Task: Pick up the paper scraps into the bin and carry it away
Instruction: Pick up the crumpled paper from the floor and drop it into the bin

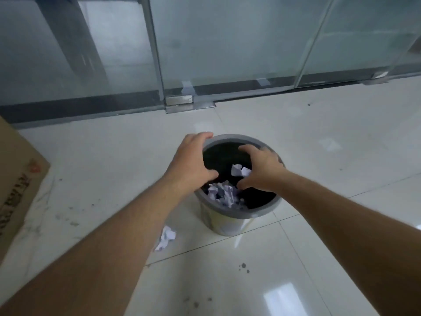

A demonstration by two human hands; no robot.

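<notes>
On the pale glossy tiled floor [341, 156], close to a frosted glass partition [227, 42] with a metal frame, stands a small round waste bin with a grey rim and light-coloured body [262, 210]. Its inside is lined in black. From the head view, both of the person's bare forearms reach forward and down to it.

The left hand [189, 163] sits at the far-left part of the rim, fingers spread and curled over the edge, thumb pointing inward over the dark opening. It looks to be touching or gripping the rim, with nothing else in it. The right hand [262, 169] hovers over the mouth of the bin, fingers bent downward and loosely spread. A small crumpled white scrap of paper [240, 171] shows just beside its thumb and fingers; whether the hand is pinching it or it has left the fingers, I cannot tell.

Inside the bin, toward the near-left side, lies a heap of crumpled white paper scraps [222, 193]. One more crumpled white paper ball [166, 240] lies on the tiles just near-left of the bin, apart from it and partly hidden by the left forearm.

At the far left edge leans a brown cardboard box [18, 179] with red printing. A few dark spots [243, 267] mark the tiles nearer the person.
</notes>
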